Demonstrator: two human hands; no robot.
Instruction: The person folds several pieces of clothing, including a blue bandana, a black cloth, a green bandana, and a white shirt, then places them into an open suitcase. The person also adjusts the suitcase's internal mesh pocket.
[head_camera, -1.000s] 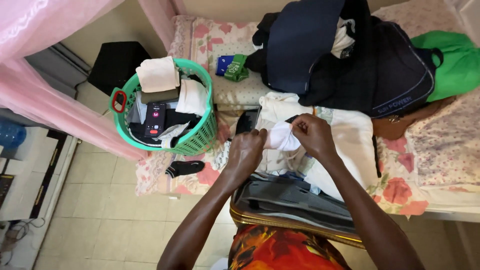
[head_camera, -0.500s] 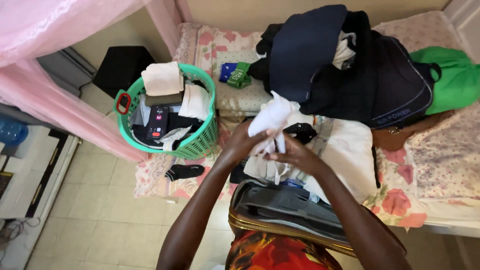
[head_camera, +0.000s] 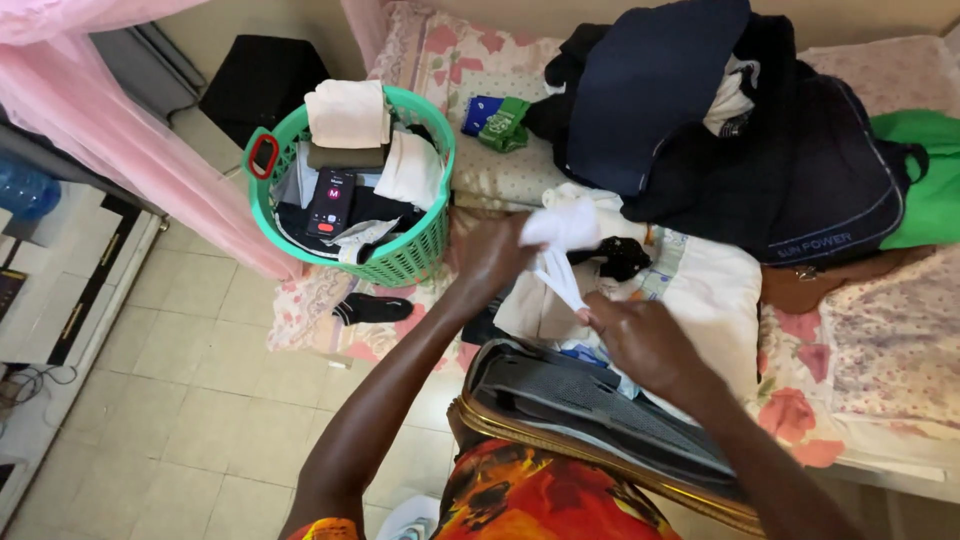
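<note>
Both hands are on one white cloth, which I see held up over the bed, just right of the green laundry basket. Left hand grips the bunched upper end, fingers curled shut around it; right hand sits lower and farther from the basket, thumb and fingertips pinching the cloth's trailing lower edge. Cloth is stretched slantwise between the two (slightly twisted, can't tell what garment). Basket holds folded pale cloths, dark clothes and a black phone lying on top. Right of the basket, behind the cloth, a heap of dark navy clothing covers the bed, with a green garment at its far side. Below the basket, a black sock lies on the hanging floral sheet. Nearer me than the basket, under my right hand, a grey padded bag lies on the bed edge.
</note>
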